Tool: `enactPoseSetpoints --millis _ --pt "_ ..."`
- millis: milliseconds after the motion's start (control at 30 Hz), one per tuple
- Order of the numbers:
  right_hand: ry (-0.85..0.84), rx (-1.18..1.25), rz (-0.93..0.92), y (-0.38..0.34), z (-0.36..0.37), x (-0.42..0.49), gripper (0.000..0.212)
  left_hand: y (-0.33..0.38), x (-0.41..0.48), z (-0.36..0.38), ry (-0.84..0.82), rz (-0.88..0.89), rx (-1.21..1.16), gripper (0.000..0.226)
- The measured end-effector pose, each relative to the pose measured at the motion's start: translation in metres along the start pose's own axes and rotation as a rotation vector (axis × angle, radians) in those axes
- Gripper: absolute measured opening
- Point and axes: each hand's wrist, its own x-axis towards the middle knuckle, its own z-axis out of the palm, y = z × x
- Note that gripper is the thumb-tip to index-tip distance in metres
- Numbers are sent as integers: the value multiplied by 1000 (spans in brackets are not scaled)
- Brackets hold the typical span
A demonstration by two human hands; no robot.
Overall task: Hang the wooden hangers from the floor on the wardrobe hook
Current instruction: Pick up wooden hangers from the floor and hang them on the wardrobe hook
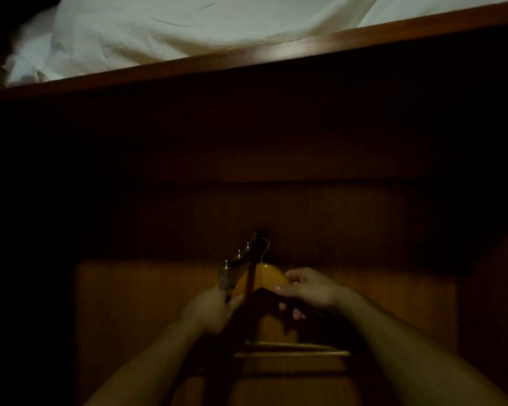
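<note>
The scene is very dim. A wardrobe hook (241, 259), a dark arm with small metal pegs, sticks out from the wooden wardrobe front. A wooden hanger (264, 276) hangs there, its wire hook up by the arm's base. My right hand (308, 288) grips the hanger's right shoulder. My left hand (214, 310) holds its left side just below the arm's tip. Pale crossbars (291, 351) of the hangers show below my hands; how many hang there I cannot tell.
The brown wooden wardrobe panel (393, 288) fills the view. Its top edge (276, 54) runs across above, with white crumpled fabric (173, 27) lying on top. The left side is in deep shadow.
</note>
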Motion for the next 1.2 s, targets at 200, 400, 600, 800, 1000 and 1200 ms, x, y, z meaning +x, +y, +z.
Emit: enactPoseSetpoints --millis 200,400,600,800,1000,1200 --pt "53 -36 48 13 7 11 40 -14 8 12 12 13 -61 45" --pt "228 -534 -12 2 18 9 26 -20 9 12 71 24 -18 56" --pt "299 -731 50 -2 25 10 38 -28 16 12 89 21 27 55" --pt "333 -771 89 -5 25 6 43 -23 20 20 63 37 -8 58" --pt "367 -830 101 -5 37 -6 45 -28 19 14 115 59 108 39" --pt "364 -798 200 -6 47 -30 36 -44 0 2 180 43 115 38"
